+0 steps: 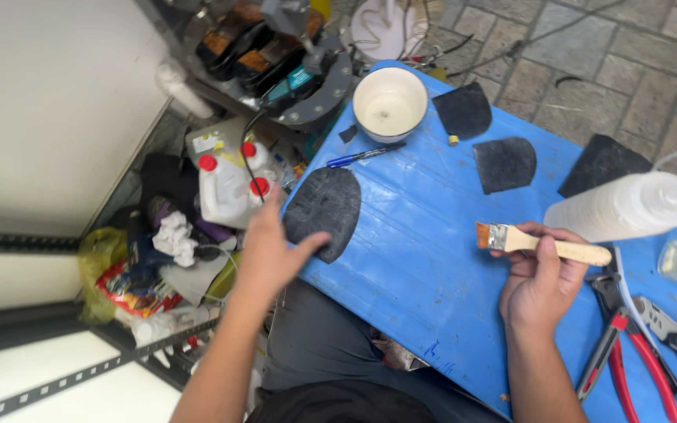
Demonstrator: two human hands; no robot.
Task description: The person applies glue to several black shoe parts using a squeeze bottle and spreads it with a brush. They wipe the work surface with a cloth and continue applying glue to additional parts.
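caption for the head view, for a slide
Left hand grips a black rubber sole at the blue table's edge; right hand holds a wooden-handled brush.

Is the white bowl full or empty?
Almost empty. The white bowl stands upright on the blue table, its pale inside showing, with only a faint smear at the bottom.
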